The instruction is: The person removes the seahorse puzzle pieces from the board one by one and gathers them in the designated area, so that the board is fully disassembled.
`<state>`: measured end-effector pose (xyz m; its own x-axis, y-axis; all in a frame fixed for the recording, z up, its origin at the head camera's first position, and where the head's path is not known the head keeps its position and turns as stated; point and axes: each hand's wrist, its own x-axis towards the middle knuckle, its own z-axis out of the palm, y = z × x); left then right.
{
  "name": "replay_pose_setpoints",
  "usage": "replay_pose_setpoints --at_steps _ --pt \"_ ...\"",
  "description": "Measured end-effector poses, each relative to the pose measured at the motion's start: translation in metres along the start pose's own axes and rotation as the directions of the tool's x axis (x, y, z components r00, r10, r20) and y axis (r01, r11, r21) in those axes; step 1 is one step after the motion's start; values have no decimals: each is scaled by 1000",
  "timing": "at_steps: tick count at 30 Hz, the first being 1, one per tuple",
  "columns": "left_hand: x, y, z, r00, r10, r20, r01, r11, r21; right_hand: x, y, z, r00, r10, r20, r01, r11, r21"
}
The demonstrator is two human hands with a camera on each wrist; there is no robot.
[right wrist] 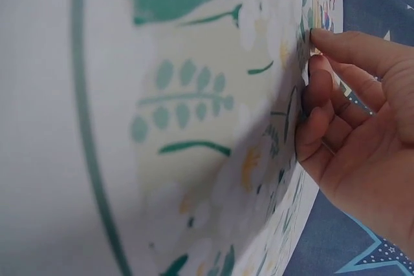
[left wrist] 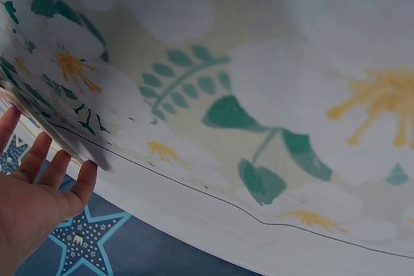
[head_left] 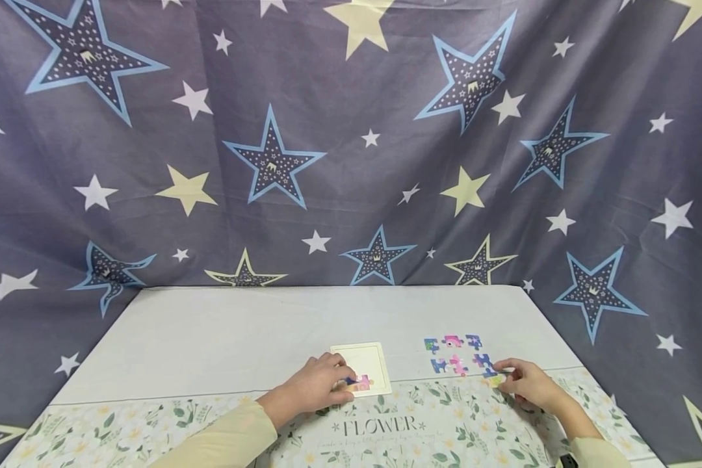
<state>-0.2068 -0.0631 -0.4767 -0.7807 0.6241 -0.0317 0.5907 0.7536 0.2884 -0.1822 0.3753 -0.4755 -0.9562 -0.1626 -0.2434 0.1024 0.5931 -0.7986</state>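
Observation:
A square cream puzzle board (head_left: 367, 354) lies in front of me, with a few joined pink and blue pieces (head_left: 363, 382) in its lower left corner. My left hand (head_left: 316, 385) holds that side, fingers over the edge and thumb by the lower corner. Fingertips meet the board's rim in the left wrist view; the hand partly covers a blue piece. At the right, my right hand (head_left: 529, 387) has thumb and index finger at a yellow puzzle piece (head_left: 494, 381), with the other fingers curled in. The piece's grip is largely hidden in the right wrist view.
Several loose puzzle pieces (head_left: 453, 340) lie in rows between the board and my right hand; a blue one (head_left: 482, 359) is close to its fingertips. A floral cloth (head_left: 421, 422) covers the near tabletop. Behind stands a star-patterned curtain (head_left: 327, 130).

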Motion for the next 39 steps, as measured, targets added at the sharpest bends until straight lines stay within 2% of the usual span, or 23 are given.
replay_pose_setpoints --at_steps 11,17,23,27,33,39 --pt "0 0 1 1000 -10 -3 10 1000 4 -1 -8 1 998 6 -58 -9 999 -43" --pt "-1 2 0 1000 -1 -8 1 1000 -4 2 -20 6 992 -76 -99 62 989 -137" --pt "-2 3 -1 1000 3 -16 -3 1000 1 11 -38 17 983 -173 -68 162 977 -139" --pt "-2 3 -1 1000 -1 -10 1 1000 2 17 -51 27 980 -195 -38 190 976 -107" --pt "-2 3 -1 1000 -2 -10 2 1000 4 27 -67 42 969 -247 -28 240 958 -155" --pt "-1 3 -1 1000 -3 -11 2 1000 0 35 -79 56 957 -288 5 287 949 -129"
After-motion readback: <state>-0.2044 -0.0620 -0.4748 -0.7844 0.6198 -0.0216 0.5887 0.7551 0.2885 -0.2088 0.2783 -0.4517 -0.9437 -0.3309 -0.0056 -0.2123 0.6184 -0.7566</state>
